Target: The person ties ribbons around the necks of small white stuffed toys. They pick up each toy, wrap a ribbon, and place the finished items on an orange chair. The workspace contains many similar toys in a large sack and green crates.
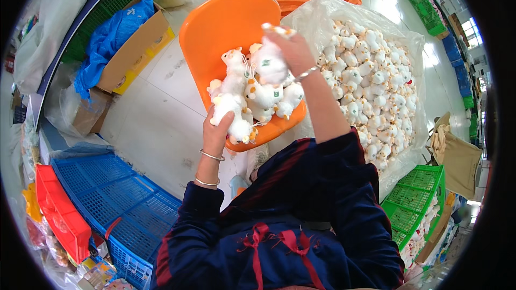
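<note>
An orange plastic chair [226, 21] stands in front of me with several small white plush animals [266, 99] heaped on its seat. My left hand [216, 131] grips one white plush toy [226, 108] at the seat's near left edge. My right hand [293, 48] is raised above the heap and is closed on another white plush toy [269, 64]. Bracelets circle both wrists. My dark blue sleeves come in from below.
A big clear plastic bag [414, 48] full of white plush toys lies to the right. Blue crates [115, 204] and a red one [59, 212] sit at lower left, green crates [416, 201] at lower right. A cardboard box [140, 48] with blue plastic is at upper left.
</note>
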Demonstrator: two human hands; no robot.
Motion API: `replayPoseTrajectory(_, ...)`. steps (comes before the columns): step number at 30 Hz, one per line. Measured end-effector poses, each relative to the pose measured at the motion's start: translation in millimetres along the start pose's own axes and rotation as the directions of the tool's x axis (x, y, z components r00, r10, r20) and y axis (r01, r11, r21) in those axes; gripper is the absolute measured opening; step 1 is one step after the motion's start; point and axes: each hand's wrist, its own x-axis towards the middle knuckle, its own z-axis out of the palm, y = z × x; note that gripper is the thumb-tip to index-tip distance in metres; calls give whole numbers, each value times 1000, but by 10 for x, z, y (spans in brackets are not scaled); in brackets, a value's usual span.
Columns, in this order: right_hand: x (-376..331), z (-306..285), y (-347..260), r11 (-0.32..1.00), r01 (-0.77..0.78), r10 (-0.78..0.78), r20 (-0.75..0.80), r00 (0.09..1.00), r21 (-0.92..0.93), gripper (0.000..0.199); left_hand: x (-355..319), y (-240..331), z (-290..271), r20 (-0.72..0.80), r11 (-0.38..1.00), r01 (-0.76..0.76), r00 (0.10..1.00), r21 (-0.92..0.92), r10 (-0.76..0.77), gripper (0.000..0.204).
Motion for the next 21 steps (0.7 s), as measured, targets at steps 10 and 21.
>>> replayPoseTrajectory(10, 34, -32, 528, 810, 51, -13, 69, 998, -585, 73, 69, 7, -97, -41, 998, -17, 999, -58, 15, 50)
replayPoseTrajectory(21, -1392, -1922, 465, 867, -308, 274, -142, 951, -391, 40, 42, -7, -333, -246, 974, -173, 960, -145, 134, 53)
